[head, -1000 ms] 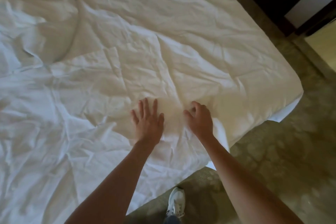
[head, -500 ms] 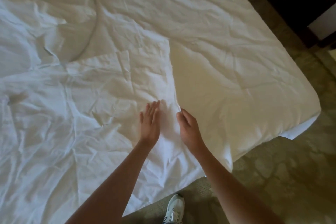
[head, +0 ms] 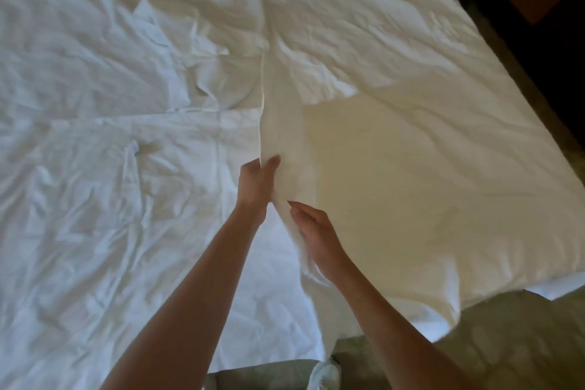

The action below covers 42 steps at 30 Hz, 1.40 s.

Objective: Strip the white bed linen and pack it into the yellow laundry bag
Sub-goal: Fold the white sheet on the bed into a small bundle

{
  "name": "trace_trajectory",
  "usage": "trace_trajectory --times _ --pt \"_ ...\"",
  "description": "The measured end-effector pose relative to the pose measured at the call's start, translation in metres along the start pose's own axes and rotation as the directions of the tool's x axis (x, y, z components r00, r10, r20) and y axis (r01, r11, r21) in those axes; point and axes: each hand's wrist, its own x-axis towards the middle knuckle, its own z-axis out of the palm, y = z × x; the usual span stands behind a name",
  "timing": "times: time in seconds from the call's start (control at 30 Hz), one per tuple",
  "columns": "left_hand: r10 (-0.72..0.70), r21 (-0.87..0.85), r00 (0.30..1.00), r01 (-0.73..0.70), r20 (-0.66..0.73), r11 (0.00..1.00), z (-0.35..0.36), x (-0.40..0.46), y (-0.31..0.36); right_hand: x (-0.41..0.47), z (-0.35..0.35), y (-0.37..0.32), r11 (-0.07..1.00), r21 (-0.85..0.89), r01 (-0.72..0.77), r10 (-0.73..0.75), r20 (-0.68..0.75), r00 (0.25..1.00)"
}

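Crumpled white cotton sheet edge [head: 278,123], raised near bed's [head: 443,199] foot edge: left hand [head: 254,182] and right hand [head: 311,233] fingers both pinched on it.

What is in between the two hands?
A raised fold of the white sheet stands between the left hand and the right hand. Both hands pinch it, with nothing else between them, in the head view.

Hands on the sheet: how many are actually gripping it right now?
2. The left hand pinches the lifted sheet edge higher up; the right hand grips the same edge just below it, nearer the person.
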Motion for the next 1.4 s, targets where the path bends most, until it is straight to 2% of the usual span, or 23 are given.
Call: trace_trajectory --times 0.07,0.2,0.3,0.43,0.53,0.67,0.87,1.0,1.13,1.2,1.3,1.4 --pt "-0.015 -0.035 0.998 0.013 -0.057 0.999 -0.031 0.004 -0.001 -0.001 0.022 0.003 1.0 -0.016 0.011 -0.01 0.027 1.0" --pt "-0.048 -0.084 0.995 0.04 -0.084 0.996 -0.087 0.004 -0.005 -0.009 0.063 0.003 0.996 -0.084 -0.008 0.012 0.053 0.999" --pt "-0.052 -0.09 0.993 0.042 -0.11 0.995 -0.125 0.005 -0.009 -0.013 0.091 0.009 0.971 -0.239 0.007 0.017 0.099 0.995" --pt "0.01 -0.064 0.988 -0.02 -0.152 0.998 -0.183 0.012 -0.01 -0.02 0.127 0.023 0.855 -0.505 0.114 -0.003 0.215 0.977" --pt "0.096 -0.062 0.989 -0.103 -0.111 0.993 -0.234 0.016 -0.008 -0.025 0.157 0.039 0.751 -0.639 0.166 -0.008 0.241 0.97" --pt "0.146 -0.065 0.989 -0.148 -0.039 0.987 -0.3 0.022 0.004 -0.029 0.212 0.046 0.796 -0.585 0.154 -0.016 0.233 0.972" --pt "0.17 -0.018 0.98 -0.172 -0.1 0.985 -0.39 0.038 0.032 -0.022 0.321 0.037 0.84 -0.511 0.182 -0.019 0.308 0.951" --pt "0.032 -0.029 0.991 -0.036 -0.132 0.999 -0.441 0.05 0.018 -0.011 0.38 0.054 0.815 -0.559 0.153 0.059 0.342 0.938" --pt "-0.12 -0.004 0.992 0.12 -0.037 0.993 -0.471 0.037 -0.024 -0.004 0.407 0.08 0.826 -0.563 0.035 0.26 0.435 0.862" --pt "-0.169 -0.005 0.986 0.169 0.008 0.986 -0.476 0.024 -0.049 -0.002 0.409 0.089 0.843 -0.537 -0.007 0.294 0.45 0.843" --pt "-0.226 0.002 0.974 0.226 -0.003 0.974 -0.477 0.003 -0.084 0.008 0.399 0.097 0.868 -0.493 -0.064 0.244 0.311 0.919" --pt "-0.245 0.071 0.964 0.253 -0.102 0.965 -0.476 -0.011 -0.112 0.025 0.38 0.094 0.858 -0.506 -0.087 0.164 0.108 0.981"
